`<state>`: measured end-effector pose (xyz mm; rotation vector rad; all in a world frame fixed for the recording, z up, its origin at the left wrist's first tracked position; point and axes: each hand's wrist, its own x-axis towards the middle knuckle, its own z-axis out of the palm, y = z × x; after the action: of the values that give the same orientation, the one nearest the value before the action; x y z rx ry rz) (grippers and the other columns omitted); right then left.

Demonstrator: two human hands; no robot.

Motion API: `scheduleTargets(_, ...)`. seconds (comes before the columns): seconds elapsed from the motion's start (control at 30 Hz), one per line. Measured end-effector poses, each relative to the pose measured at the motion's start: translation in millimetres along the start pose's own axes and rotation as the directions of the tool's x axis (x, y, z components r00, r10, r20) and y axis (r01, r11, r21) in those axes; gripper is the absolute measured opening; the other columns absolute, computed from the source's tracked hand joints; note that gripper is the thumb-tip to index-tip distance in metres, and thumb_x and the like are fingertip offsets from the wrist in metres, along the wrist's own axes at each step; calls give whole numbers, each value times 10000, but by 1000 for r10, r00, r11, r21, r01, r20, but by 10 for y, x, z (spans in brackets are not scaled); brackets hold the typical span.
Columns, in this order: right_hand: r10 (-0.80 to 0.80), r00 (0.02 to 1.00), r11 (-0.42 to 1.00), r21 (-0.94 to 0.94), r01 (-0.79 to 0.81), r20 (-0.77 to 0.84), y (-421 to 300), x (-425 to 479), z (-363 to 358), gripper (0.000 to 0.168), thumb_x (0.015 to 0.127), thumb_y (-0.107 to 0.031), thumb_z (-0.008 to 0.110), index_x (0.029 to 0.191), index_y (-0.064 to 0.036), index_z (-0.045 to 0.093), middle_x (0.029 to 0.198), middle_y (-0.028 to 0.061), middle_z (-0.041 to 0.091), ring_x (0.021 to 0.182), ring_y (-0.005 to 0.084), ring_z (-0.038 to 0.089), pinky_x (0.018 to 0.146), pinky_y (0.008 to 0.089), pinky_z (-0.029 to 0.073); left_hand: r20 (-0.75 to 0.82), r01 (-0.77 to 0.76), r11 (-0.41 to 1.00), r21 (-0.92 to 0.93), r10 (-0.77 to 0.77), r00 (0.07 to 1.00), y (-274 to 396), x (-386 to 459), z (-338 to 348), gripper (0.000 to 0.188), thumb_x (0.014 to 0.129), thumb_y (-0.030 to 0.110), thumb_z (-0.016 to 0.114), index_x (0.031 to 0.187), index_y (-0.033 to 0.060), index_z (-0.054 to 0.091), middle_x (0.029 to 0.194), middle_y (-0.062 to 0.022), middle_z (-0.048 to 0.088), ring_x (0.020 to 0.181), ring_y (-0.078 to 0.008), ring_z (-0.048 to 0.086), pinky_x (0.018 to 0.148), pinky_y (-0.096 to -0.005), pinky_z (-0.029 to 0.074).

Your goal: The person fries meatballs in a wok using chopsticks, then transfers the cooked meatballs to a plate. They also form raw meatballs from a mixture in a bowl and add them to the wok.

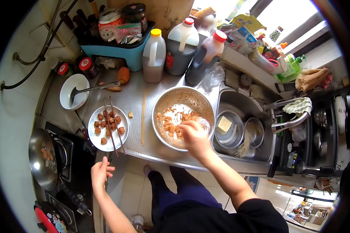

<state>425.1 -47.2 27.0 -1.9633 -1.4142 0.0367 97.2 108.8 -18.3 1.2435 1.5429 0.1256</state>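
Observation:
My right hand (194, 139) is over the near right side of a large steel basin (212, 128). Its fingers are bent down toward a reddish minced mixture (170, 128); whether they pinch some of it is hidden. Clear plastic (203, 124) shows in the basin beside the knuckles. My left hand (100, 172) is empty, thumb and fingers apart, just below a white plate (92, 139). Small browned meatballs (103, 141) lie on that plate, with a pair of dark chopsticks (112, 128) resting across it. Light wooden chopsticks (143, 116) lie between plate and basin.
At left, a wok (35, 163) with frying pieces in oil sits on the gas stove (75, 177). A white bowl (64, 94) holds a ladle. Large bottles (154, 55) stand behind the basin. The sink (262, 154) at right holds a bowl with a pale block (223, 124).

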Motion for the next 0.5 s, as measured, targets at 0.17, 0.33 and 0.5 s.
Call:
scheduleTargets(0.17,204,973,978,-67,-198,104,515,-388,-281,134,722,38,588,843,19,643,885,141,634,825,305,628,733,350,517,82,-548,835,49,543,836,1058,-713,1481,236,809,221,671,920,17,632,719,-66,640,630,-118,591,571,-245,473)
scheduleTargets(0.33,298,946,953,18,-302,129,679,-395,-166,208,764,7,566,955,45,638,1009,212,620,917,330,619,828,344,495,221,-678,482,555,701,679,1283,-451,2757,291,739,309,653,815,30,626,701,-168,635,668,-276,645,608,-378,507)
scheduleTargets(0.5,283,956,952,99,-290,83,766,-411,-139,204,816,-21,533,989,40,624,1007,214,623,911,308,628,820,329,494,249,-643,440,627,668,701,1296,-270,2991,224,761,257,592,741,37,622,685,-167,634,668,-288,648,585,-400,511)
